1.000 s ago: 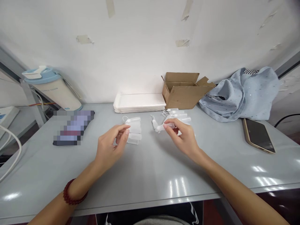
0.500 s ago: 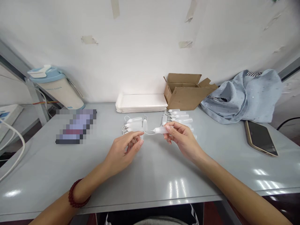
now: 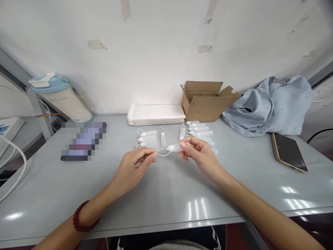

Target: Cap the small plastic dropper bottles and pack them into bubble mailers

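Note:
My right hand (image 3: 196, 151) holds a small translucent white dropper bottle (image 3: 174, 148) by its body, nozzle pointing left. A thin metal needle tip sticks out of the nozzle. From the bottle's neck runs a thin white cord (image 3: 163, 155), and its other end is pinched between thumb and forefinger of my left hand (image 3: 137, 165). Behind my left hand lie several like bottles (image 3: 148, 138) with looped cords. A single bottle (image 3: 163, 139) lies between that group and a second group of bottles (image 3: 203, 133), which my right hand partly covers.
At the wall stand a stack of white foam trays (image 3: 157, 114) and an open cardboard box (image 3: 208, 104). To the right are a light blue cloth bag (image 3: 270, 106) and a phone (image 3: 289, 152). A tumbler (image 3: 65, 100) and a pixelated device (image 3: 84, 140) are on the left.
My left thumb and forefinger have closed on the cord's end. The bottle in my right hand has moved slightly down, and the cord now hangs in a shallow curve.

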`<state>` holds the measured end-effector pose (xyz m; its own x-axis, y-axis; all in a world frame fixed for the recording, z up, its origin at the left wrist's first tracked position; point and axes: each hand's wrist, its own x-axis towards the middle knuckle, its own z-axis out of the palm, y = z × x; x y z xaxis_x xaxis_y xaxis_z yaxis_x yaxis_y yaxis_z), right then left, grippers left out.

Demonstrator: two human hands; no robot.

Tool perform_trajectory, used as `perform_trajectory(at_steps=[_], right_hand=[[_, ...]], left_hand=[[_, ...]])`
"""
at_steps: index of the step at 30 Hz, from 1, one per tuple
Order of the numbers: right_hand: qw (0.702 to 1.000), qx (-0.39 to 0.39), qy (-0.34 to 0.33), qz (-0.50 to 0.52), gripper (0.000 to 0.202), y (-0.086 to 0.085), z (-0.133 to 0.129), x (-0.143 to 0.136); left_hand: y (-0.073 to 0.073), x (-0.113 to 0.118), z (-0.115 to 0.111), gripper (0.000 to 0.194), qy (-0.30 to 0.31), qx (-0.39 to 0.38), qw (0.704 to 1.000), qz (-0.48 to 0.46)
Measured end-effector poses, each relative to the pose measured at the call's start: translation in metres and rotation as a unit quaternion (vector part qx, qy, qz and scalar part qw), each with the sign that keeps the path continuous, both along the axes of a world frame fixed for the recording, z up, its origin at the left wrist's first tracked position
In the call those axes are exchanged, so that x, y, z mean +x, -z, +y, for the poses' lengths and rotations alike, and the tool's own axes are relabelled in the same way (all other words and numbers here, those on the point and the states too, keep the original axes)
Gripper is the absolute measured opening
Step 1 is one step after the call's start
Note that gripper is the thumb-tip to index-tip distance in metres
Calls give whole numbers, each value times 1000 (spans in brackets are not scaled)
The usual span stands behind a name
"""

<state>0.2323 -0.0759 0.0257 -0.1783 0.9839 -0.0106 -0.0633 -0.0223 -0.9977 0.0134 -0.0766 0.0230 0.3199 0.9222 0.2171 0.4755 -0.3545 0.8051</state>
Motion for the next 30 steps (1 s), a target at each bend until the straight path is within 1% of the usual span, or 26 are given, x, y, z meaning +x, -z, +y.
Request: perform_trajectory(at_steps=[4,10,18,22,30], right_hand=[[999,5,-20,-25,24,0,-2,-2],[998,7,-28,-48,22,-4,-5,-4],[999,6,-22,-48,22,-2,-5,-5],[999,6,-21,-45,21,-3,-5,-6],[999,3,-23,-35,21,-3,-6,-6]], left_hand=[[0,0,0,19,31,28,999,9],[-2,0,-1,18,51,43,998,15],[-2,1,-1,18,55,58,997,0],[-3,0,-2,18,53,55,997,-16],[-3,0,-2,18,53,59,997,-17]])
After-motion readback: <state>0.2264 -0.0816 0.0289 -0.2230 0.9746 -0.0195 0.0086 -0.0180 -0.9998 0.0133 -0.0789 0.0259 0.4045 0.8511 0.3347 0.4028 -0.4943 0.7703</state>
